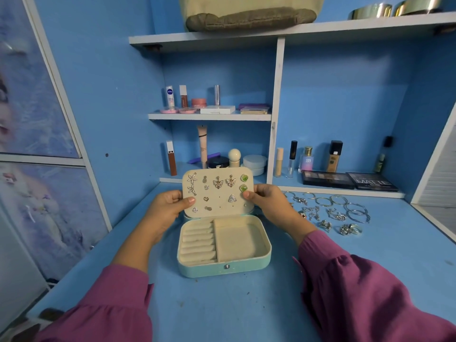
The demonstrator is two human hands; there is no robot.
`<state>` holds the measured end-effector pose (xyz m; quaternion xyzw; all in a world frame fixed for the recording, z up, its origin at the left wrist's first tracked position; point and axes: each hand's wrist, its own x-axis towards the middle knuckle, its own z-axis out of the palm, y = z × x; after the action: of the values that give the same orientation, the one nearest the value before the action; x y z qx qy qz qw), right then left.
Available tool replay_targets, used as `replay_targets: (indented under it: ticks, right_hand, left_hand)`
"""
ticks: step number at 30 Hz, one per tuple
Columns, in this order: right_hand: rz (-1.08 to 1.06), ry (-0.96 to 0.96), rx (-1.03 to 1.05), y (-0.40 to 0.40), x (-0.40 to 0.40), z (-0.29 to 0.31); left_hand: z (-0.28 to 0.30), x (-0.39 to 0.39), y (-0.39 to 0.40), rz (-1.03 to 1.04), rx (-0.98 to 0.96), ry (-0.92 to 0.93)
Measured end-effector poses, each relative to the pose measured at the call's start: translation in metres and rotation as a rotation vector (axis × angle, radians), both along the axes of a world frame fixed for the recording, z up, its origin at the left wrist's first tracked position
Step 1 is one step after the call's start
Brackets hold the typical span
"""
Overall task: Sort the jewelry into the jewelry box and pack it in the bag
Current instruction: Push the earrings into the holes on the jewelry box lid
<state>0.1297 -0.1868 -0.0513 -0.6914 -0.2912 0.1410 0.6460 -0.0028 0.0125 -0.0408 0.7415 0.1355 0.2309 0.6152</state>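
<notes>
Blue desktop (222,309), jewelry box (223,245) open (both hands hold its earring panel (217,192)), blue shelves (209,116).

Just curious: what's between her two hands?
In the head view, the earring panel of the open jewelry box spans the gap; the left hand and right hand grip its side edges.

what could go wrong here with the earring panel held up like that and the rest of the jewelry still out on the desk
1. Both hands, the left hand and the right hand, pinch the earring panel by its edges; the right thumb lies near a green earring and might knock it loose.
2. The loose hoops and rings lie near the right sleeve, which could sweep them away.
3. The bag sits on the top shelf, so lifting it down may be awkward.
</notes>
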Motion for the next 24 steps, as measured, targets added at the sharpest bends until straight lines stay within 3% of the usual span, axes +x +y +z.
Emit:
replay_targets:
  ticks: [5, 15, 24]
  right_hand:
    - [-0.036, -0.017, 0.007, 0.002, -0.001, -0.001]
    - [-0.048, 0.13, 0.252, 0.004, -0.01, 0.008]
    - [-0.059, 0.144, 0.254, 0.009, -0.008, 0.005]
  left_hand:
    - [0.0, 0.0, 0.0, -0.001, -0.01, 0.004]
    - [0.003, 0.003, -0.003, 0.079, -0.076, -0.168]
    - [-0.001, 0.008, -0.005, 0.127, -0.036, -0.171]
